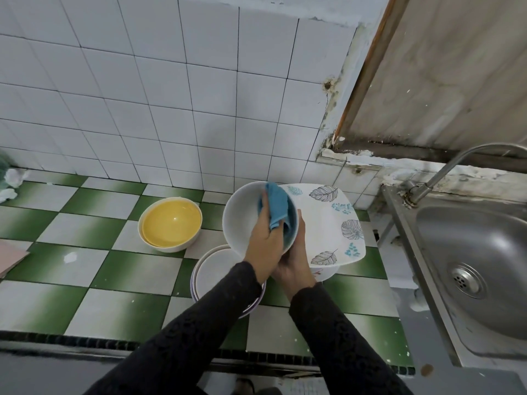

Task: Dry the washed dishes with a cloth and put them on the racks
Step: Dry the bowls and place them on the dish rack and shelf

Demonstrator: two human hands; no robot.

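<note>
**At the counter by the sink: bowl mid-wipe, slip risks noted**

Above the green-and-white checked counter [85,266], the person holds a white bowl [245,218] tilted on edge, clear of the surface, with its mouth facing them.

- Left hand [266,243]: the fingers are curled and pinch a blue cloth [276,206], pressing it to the bowl's inner wall near the right rim.
- Right hand [295,266]: cupped under the bowl's lower right edge and clasping the outside. Its fingertips are hidden behind the bowl.
- Just behind the bowl, a leaf-patterned square plate [328,220] sits on another dish.
- A stack of white plates [216,272] lies under the left wrist.
- A yellow bowl [171,220], nested in a white one, stands apart to the left.
- A steel sink [470,246] is at the right. No rack is in sight.

Judgement: the inside is being dried, and the outside probably remains.

Risks:
1. The bowl is likely damp and is carried at one edge only. A firm push with the cloth could twist it loose onto the plates below and chip them.
2. The square plate overhangs its support, so a nudge from the right wrist could tip it.
3. The rack is out of view, so the carry needs a surer two-sided hold first.
</note>
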